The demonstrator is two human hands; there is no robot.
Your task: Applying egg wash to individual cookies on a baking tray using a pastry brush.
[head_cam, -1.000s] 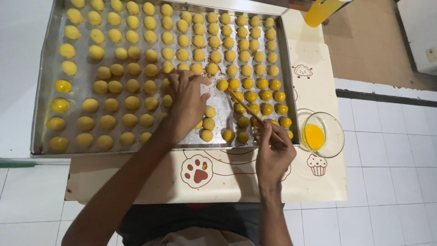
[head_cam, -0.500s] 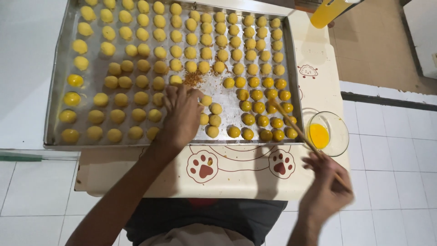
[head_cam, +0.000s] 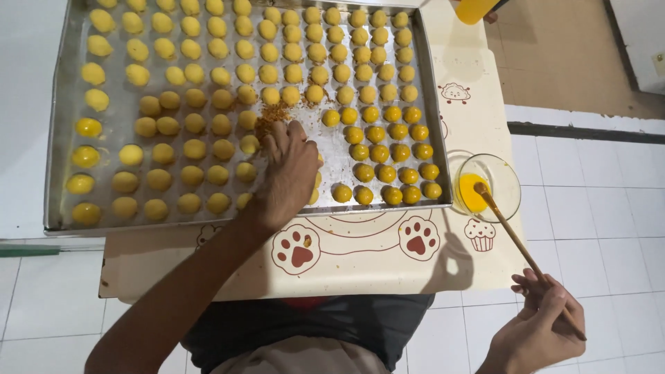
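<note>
A metal baking tray (head_cam: pixel 62 138) holds many small round yellow dough balls (head_cam: pixel 194 149) in rows. My left hand (head_cam: pixel 287 170) rests inside the tray over the middle balls, its fingertips at a small pile of brown crumbs (head_cam: pixel 271 114). My right hand (head_cam: pixel 537 332), low at the right, holds a thin wooden brush (head_cam: pixel 519 242) by its handle. The brush tip dips into a small glass bowl (head_cam: pixel 509 176) of yellow egg yolk just right of the tray. Balls at the tray's right end and left edge look glossy.
The tray lies on a low cream table (head_cam: pixel 360 249) printed with paw and cupcake pictures, over a white tiled floor (head_cam: pixel 609 208). An orange container (head_cam: pixel 474 10) stands at the top edge. A brown floor patch (head_cam: pixel 561 55) lies at the upper right.
My right hand left the tray, swung down and right, and the brush tip went into the yolk bowl. My left hand shifted slightly up to the crumb pile.
</note>
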